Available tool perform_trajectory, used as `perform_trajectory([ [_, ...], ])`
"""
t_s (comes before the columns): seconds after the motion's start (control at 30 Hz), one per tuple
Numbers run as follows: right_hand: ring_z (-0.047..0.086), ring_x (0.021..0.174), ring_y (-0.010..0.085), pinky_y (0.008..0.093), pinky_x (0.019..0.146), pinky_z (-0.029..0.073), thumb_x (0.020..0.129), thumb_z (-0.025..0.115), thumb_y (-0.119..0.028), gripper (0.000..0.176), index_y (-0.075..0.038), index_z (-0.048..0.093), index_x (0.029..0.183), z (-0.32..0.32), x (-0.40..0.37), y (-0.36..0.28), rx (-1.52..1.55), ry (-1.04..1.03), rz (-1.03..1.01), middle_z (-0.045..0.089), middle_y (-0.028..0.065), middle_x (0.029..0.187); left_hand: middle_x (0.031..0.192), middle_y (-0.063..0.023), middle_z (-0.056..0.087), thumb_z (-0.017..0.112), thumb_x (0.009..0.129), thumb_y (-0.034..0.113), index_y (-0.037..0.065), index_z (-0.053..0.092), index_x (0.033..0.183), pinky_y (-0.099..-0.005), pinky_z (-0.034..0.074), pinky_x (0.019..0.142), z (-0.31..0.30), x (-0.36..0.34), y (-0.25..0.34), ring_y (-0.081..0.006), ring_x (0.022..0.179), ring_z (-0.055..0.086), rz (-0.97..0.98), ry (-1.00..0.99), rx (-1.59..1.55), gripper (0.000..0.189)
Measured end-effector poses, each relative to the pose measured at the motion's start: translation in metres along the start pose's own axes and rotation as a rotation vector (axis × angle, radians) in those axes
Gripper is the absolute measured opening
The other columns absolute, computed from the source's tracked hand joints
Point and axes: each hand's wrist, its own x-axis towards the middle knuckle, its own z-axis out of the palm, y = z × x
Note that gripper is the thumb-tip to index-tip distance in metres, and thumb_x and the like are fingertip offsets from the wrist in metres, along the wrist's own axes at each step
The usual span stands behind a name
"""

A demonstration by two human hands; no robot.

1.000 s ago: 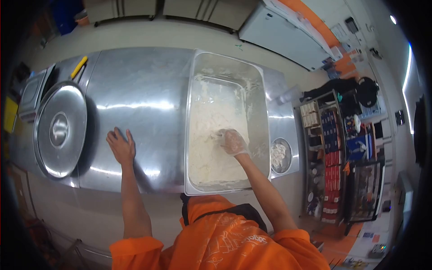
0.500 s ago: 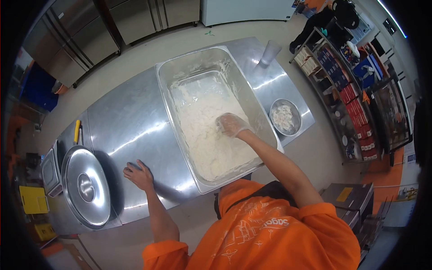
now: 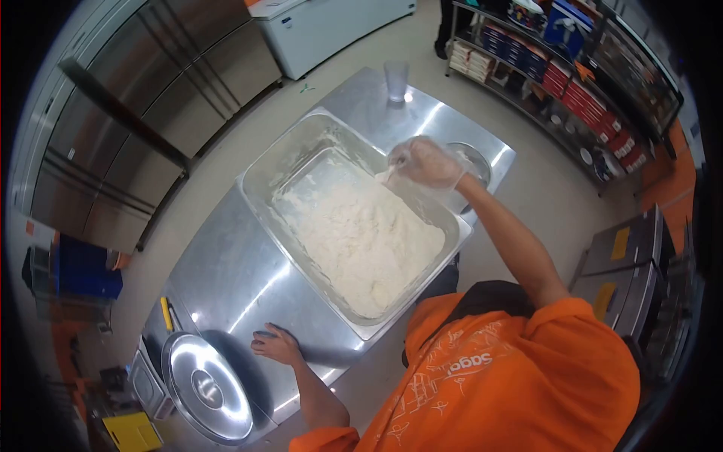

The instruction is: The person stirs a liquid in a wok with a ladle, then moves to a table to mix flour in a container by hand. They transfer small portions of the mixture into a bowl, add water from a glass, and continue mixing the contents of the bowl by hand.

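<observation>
My right hand [image 3: 431, 162], in a clear plastic glove, is raised over the right rim of a deep steel pan [image 3: 265, 226]. Its fingers are closed on a small flour-coated piece [image 3: 385, 176] whose kind I cannot make out. White flour [image 3: 350, 226], lumpy on top, covers the pan's floor. Partly hidden behind the glove is a round metal bowl [image 3: 482, 160]; its contents barely show now. My bare left hand [image 3: 277, 346] rests on the steel table [image 3: 226, 260], fingers apart and holding nothing, to the left of the pan's near end.
A round steel lid [image 3: 207, 388] lies at the table's left end, near a yellow-handled tool [image 3: 166, 313]. At the far end stands a clear plastic cup [image 3: 396, 81]. Shelves with boxes [image 3: 561, 87] are at the right, and a person's leg [image 3: 443, 34] shows beyond the table.
My right hand has risen out of the flour and moved toward the bowl, with a coated piece in its fingers. My left hand still rests on the table. The camera view has turned.
</observation>
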Motion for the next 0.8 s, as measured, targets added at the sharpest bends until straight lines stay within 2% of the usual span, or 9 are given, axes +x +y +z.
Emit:
perform_trajectory([
  [0.17,0.063,0.09,0.0305,0.0392,0.085,0.05,0.075,0.067,-0.018,0.033,-0.005,0.064,0.106,-0.042,-0.04,0.055,-0.348,0.076,0.033,0.065,0.0142,0.093,0.108,-0.0235,0.042,0.043,0.097,0.043,-0.006,0.047,0.115,-0.0506,0.038,0.091,0.004,-0.002,-0.004,-0.0384,0.104,0.041,0.007,0.028,0.033,0.053],
  [0.23,0.061,0.096,0.0296,0.0392,0.088,0.049,0.079,0.065,-0.02,0.034,-0.007,0.061,0.11,-0.043,-0.044,0.069,-0.645,-0.18,0.258,0.062,0.0142,0.097,0.107,-0.0239,0.042,0.042,0.097,0.043,-0.007,0.047,0.114,-0.0506,0.038,0.091,0.007,-0.002,-0.006,-0.0385,0.103,0.041,0.017,0.049,0.04,0.054],
  [0.33,0.06,0.103,0.0282,0.0389,0.092,0.047,0.084,0.06,-0.021,0.033,-0.008,0.06,0.115,-0.031,-0.048,0.059,-0.586,0.012,0.257,0.061,0.0155,0.107,0.106,-0.0239,0.043,0.042,0.098,0.042,-0.008,0.047,0.115,-0.0499,0.039,0.089,0.007,-0.002,-0.007,-0.0381,0.102,0.042,0.033,0.049,0.056,0.053],
  [0.4,0.058,0.11,0.0268,0.0399,0.095,0.046,0.088,0.056,-0.02,0.036,-0.009,0.057,0.122,-0.004,-0.045,0.004,-0.321,0.174,0.118,0.059,0.0152,0.116,0.105,-0.024,0.043,0.041,0.098,0.043,-0.008,0.046,0.115,-0.0503,0.038,0.089,0.009,-0.002,-0.006,-0.0381,0.101,0.041,0.034,0.064,0.023,0.054],
  [0.47,0.061,0.103,0.0326,0.0449,0.088,0.05,0.091,0.051,-0.026,0.04,-0.005,0.049,0.125,0.04,-0.027,-0.03,-0.218,-0.025,-0.072,0.058,0.0181,0.116,0.105,-0.0242,0.043,0.041,0.098,0.043,-0.008,0.046,0.116,-0.0515,0.038,0.089,0.008,-0.001,-0.008,-0.0385,0.1,0.041,0.025,0.032,0.031,0.054],
  [0.5,0.054,0.116,0.0347,0.0455,0.095,0.046,0.091,0.055,-0.03,0.046,-0.005,0.047,0.128,0.065,-0.018,-0.045,-0.143,-0.355,-0.041,0.054,0.0214,0.123,0.105,-0.0245,0.043,0.041,0.098,0.042,-0.008,0.046,0.114,-0.0524,0.037,0.089,0.015,-0.002,-0.011,-0.0392,0.099,0.041,0.04,0.094,0.023,0.053],
  [0.57,0.053,0.116,0.038,0.0454,0.095,0.046,0.088,0.06,-0.032,0.05,-0.006,0.045,0.129,0.11,-0.015,-0.06,-0.249,-0.759,-0.02,0.053,0.0258,0.123,0.105,-0.0246,0.043,0.041,0.098,0.042,-0.007,0.047,0.112,-0.0522,0.037,0.089,0.011,-0.002,-0.004,-0.0395,0.099,0.042,0.039,0.067,0.039,0.051],
  [0.7,0.058,0.108,0.0417,0.0473,0.09,0.048,0.086,0.061,-0.027,0.046,-0.003,0.05,0.123,0.199,-0.065,-0.057,-0.609,-0.603,-0.336,0.056,0.027,0.118,0.105,-0.0238,0.043,0.043,0.097,0.041,-0.007,0.048,0.112,-0.0518,0.037,0.091,0.006,0.0,-0.003,-0.0407,0.103,0.042,0.012,0.083,0.029,0.051],
  [0.8,0.064,0.097,0.0397,0.0472,0.083,0.051,0.082,0.061,-0.025,0.038,0.001,0.058,0.11,0.238,-0.078,-0.051,-0.607,-0.584,-0.355,0.064,0.0238,0.102,0.105,-0.023,0.045,0.046,0.096,0.039,-0.006,0.049,0.114,-0.0503,0.036,0.093,-0.002,0.002,0.001,-0.0396,0.103,0.043,-0.001,0.052,0.042,0.049],
])
